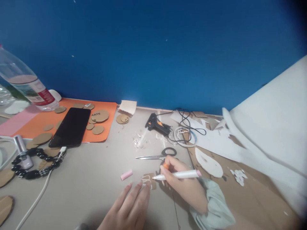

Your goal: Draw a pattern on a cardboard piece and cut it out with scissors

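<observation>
Lower centre of the frame: small cardboard piece (150,180) lay on the worktop (96,166), left hand (129,207) pressed flat on its edge, gripping nothing, apparently to steady it; right hand (184,185) clamped a white pen (178,175), tip on that piece. Pink cap (126,174) lay just left, scissors (155,156) above

My phone (72,126) lies on the orange mat (31,126) among cardboard discs (98,129); glue gun (157,125) and scissors (155,156) sit on the bench (96,166), bottle (26,84) far left
</observation>
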The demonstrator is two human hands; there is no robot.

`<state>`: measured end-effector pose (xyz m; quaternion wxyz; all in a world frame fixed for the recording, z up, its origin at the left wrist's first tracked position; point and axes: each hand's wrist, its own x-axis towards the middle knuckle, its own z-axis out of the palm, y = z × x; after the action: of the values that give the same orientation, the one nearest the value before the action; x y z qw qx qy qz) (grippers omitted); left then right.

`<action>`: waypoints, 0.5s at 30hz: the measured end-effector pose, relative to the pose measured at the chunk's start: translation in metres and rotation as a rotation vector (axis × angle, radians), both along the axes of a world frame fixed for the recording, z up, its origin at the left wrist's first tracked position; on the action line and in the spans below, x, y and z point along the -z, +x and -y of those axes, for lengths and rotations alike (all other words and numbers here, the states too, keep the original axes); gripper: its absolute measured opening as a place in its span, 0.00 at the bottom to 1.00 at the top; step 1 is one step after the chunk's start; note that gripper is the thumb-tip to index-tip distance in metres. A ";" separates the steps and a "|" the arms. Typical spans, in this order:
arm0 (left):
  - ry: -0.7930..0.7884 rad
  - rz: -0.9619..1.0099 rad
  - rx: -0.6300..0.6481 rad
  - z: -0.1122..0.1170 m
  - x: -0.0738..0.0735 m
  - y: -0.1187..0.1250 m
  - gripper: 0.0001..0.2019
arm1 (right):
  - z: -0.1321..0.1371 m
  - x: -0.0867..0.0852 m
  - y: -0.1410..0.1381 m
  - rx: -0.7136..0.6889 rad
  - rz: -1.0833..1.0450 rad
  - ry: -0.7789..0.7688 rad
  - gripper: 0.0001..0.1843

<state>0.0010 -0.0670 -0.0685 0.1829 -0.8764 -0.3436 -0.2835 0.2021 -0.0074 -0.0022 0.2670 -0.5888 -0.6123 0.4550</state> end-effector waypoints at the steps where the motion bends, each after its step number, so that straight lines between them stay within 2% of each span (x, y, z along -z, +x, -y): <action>1: -0.006 -0.009 -0.002 0.000 0.000 0.000 0.21 | 0.000 0.000 0.000 -0.008 0.017 0.007 0.12; 8: -0.010 0.015 -0.027 0.001 0.005 0.003 0.21 | -0.001 -0.004 -0.002 -0.009 0.025 0.025 0.13; 15: -0.091 -0.110 -0.018 0.005 -0.007 -0.004 0.20 | 0.000 0.005 0.001 -0.013 0.063 0.020 0.12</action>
<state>-0.0033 -0.0719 -0.0616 0.1638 -0.8949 -0.3535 -0.2175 0.2030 -0.0076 -0.0069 0.2505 -0.5964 -0.6286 0.4318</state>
